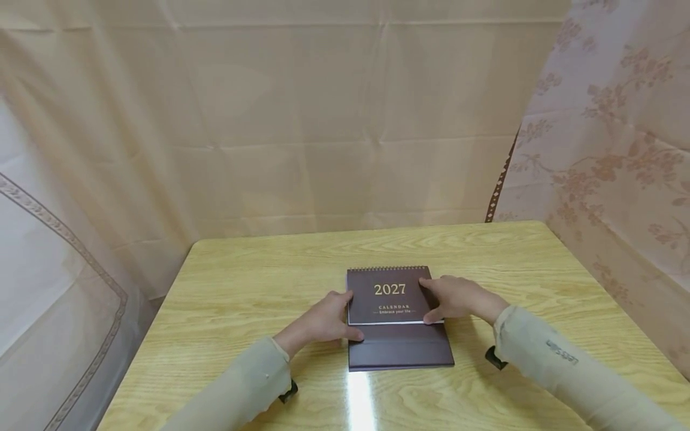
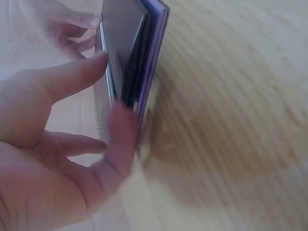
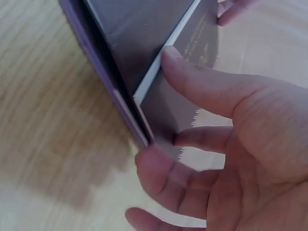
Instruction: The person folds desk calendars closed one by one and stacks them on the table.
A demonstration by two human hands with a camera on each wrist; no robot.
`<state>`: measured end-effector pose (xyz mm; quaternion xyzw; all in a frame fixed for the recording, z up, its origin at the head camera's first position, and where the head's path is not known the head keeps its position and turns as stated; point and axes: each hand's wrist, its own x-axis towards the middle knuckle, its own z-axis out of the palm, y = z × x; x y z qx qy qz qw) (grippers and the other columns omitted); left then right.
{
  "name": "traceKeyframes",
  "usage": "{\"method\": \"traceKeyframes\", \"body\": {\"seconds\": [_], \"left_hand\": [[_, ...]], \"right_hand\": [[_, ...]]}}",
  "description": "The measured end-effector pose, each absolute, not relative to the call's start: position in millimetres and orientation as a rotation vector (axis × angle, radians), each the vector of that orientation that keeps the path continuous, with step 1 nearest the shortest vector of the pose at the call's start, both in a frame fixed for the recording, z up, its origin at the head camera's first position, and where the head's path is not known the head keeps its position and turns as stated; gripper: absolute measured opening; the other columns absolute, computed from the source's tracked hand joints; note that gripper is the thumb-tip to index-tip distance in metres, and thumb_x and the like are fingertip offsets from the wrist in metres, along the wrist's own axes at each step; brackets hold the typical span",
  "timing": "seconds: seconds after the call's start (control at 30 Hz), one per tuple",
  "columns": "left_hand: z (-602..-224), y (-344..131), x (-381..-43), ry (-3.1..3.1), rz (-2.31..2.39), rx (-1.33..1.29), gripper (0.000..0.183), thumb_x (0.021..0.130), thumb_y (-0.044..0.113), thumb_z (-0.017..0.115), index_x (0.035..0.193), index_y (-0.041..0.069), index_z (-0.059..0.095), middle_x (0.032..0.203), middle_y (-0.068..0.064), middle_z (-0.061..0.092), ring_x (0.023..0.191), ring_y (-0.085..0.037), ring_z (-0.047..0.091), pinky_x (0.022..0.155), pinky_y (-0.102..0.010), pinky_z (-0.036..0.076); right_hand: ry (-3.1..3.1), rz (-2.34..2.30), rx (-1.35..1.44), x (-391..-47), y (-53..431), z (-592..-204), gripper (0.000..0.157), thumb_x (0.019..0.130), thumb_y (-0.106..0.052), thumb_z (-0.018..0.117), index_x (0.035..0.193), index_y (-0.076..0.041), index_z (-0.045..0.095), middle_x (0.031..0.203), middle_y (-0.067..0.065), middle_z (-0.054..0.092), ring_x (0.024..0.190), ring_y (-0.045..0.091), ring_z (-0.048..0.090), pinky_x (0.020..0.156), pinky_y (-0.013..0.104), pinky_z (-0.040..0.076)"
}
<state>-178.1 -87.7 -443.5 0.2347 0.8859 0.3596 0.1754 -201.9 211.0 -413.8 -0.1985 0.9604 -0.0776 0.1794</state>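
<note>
A dark brown desk calendar (image 1: 399, 347) lies flat on the table, with gold "2027" print and a spiral binding along its far edge. The page block covers the upper part, and a bare strip of the stand shows nearer me. My left hand (image 1: 326, 317) grips its left edge, the thumb over the lower strip. On the opposite side my right hand (image 1: 455, 296) holds the right edge, its thumb near the cover's lower edge. In the right wrist view, layers of the calendar (image 3: 130, 43) stand slightly apart at the edge, with fingers against its side.
The wood-grain table (image 1: 242, 269) reaches back to a beige cloth (image 1: 302, 120). A flower-patterned cloth (image 1: 620, 149) hangs at the right and a white sheer cloth (image 1: 48, 287) at the left. Dark wrist devices sit under both sleeves.
</note>
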Motion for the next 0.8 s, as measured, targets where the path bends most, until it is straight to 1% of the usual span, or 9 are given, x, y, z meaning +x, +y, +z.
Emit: {"method": "traceKeyframes", "body": {"seconds": [0.1,0.13,0.2,0.3,0.37,0.4,0.53,0.7,0.8], "left_hand": [[-440.2,-85.8,-176.2,2.630,0.855,0.684,0.101,0.079,0.031,0.090,0.153,-0.008,0.034,0.135,-0.024,0.054,0.118,-0.031,0.056,0.104,-0.047,0.046],[-439.9,-85.3,-175.7,2.659,0.808,0.673,0.102,0.078,0.035,0.090,0.153,-0.006,0.034,0.134,-0.024,0.053,0.115,-0.031,0.056,0.102,-0.047,0.047],[-438.5,-84.9,-174.7,2.696,0.747,0.663,0.105,0.076,0.039,0.091,0.154,-0.004,0.035,0.136,-0.023,0.049,0.115,-0.032,0.054,0.101,-0.048,0.047],[-436.1,-84.5,-174.6,2.728,0.669,0.711,0.104,0.075,0.043,0.091,0.154,-0.001,0.038,0.143,-0.023,0.044,0.122,-0.035,0.051,0.104,-0.049,0.045],[-434.3,-84.2,-174.4,2.734,0.627,0.758,0.104,0.075,0.044,0.090,0.153,0.000,0.039,0.147,-0.024,0.041,0.127,-0.037,0.048,0.105,-0.051,0.044],[-433.9,-84.0,-174.6,2.738,0.599,0.780,0.103,0.075,0.045,0.090,0.153,0.000,0.039,0.149,-0.024,0.040,0.129,-0.038,0.047,0.105,-0.052,0.043],[-433.4,-82.5,-175.1,2.748,0.534,0.816,0.102,0.075,0.047,0.089,0.151,-0.001,0.042,0.152,-0.024,0.038,0.132,-0.039,0.046,0.104,-0.054,0.044],[-436.0,-81.3,-176.6,2.760,0.491,0.792,0.100,0.075,0.049,0.089,0.150,0.002,0.045,0.154,-0.022,0.037,0.135,-0.038,0.044,0.106,-0.054,0.042],[-437.5,-80.6,-176.7,2.782,0.461,0.793,0.098,0.074,0.050,0.089,0.149,0.003,0.047,0.154,-0.022,0.038,0.135,-0.039,0.044,0.105,-0.054,0.042]], "right_hand": [[2.753,-0.171,-0.598,-198.8,211.4,-408.9,0.095,0.075,-0.048,0.087,0.147,0.001,0.049,0.131,0.026,0.054,0.103,0.036,0.060,0.082,0.051,0.054],[2.752,-0.173,-0.620,-197.7,211.9,-408.2,0.094,0.075,-0.047,0.088,0.147,-0.001,0.050,0.133,0.025,0.051,0.102,0.034,0.059,0.080,0.050,0.053],[2.723,-0.197,-0.669,-195.7,213.4,-407.2,0.095,0.075,-0.045,0.089,0.149,-0.003,0.048,0.141,0.025,0.044,0.112,0.039,0.055,0.085,0.054,0.052],[2.642,-0.238,-0.721,-192.8,215.6,-408.1,0.100,0.075,-0.041,0.090,0.155,-0.007,0.041,0.158,0.026,0.026,0.138,0.050,0.034,0.101,0.066,0.041],[2.588,-0.261,-0.730,-191.6,216.8,-409.2,0.105,0.074,-0.039,0.091,0.158,-0.009,0.035,0.163,0.026,0.017,0.145,0.052,0.021,0.105,0.070,0.034],[2.572,-0.264,-0.730,-191.2,217.1,-409.9,0.108,0.073,-0.039,0.091,0.159,-0.010,0.033,0.164,0.025,0.014,0.146,0.052,0.018,0.106,0.071,0.032],[2.560,-0.242,-0.729,-190.5,216.8,-412.2,0.111,0.071,-0.040,0.092,0.160,-0.013,0.030,0.165,0.024,0.012,0.146,0.052,0.019,0.105,0.072,0.032],[2.604,-0.211,-0.735,-192.4,215.4,-415.9,0.103,0.076,-0.038,0.089,0.160,-0.017,0.033,0.164,0.023,0.016,0.146,0.052,0.020,0.106,0.073,0.030],[2.631,-0.197,-0.744,-193.4,215.1,-417.9,0.101,0.076,-0.037,0.089,0.159,-0.018,0.036,0.163,0.023,0.019,0.146,0.051,0.021,0.106,0.070,0.033]]}}
